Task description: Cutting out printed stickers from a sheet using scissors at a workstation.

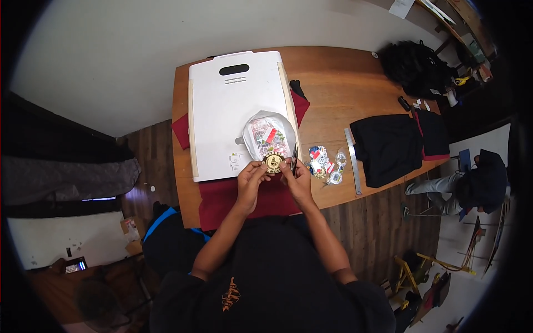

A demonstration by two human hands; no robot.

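Note:
Between my two hands is a round black and gold emblem (273,163) with a cup design, perhaps a patch or sticker. The fingers of my left hand (252,180) pinch its left edge. My right hand (297,180) steadies the right edge and also holds a pair of dark scissors (295,155), blades pointing away from me. Just beyond lies a white plastic bag (256,123) with several colourful printed pieces in it, resting on a white board (214,122) with a handle slot. Dark red cloth (222,202) shows under the board's near edge.
On the wooden table (327,77), right of the board, lie cut-out pieces (319,161) and transparent scraps (335,176). Further right are a metal ruler (353,161), folded black cloth (388,147) and a black bag (413,69). Another person (480,180) is at the far right.

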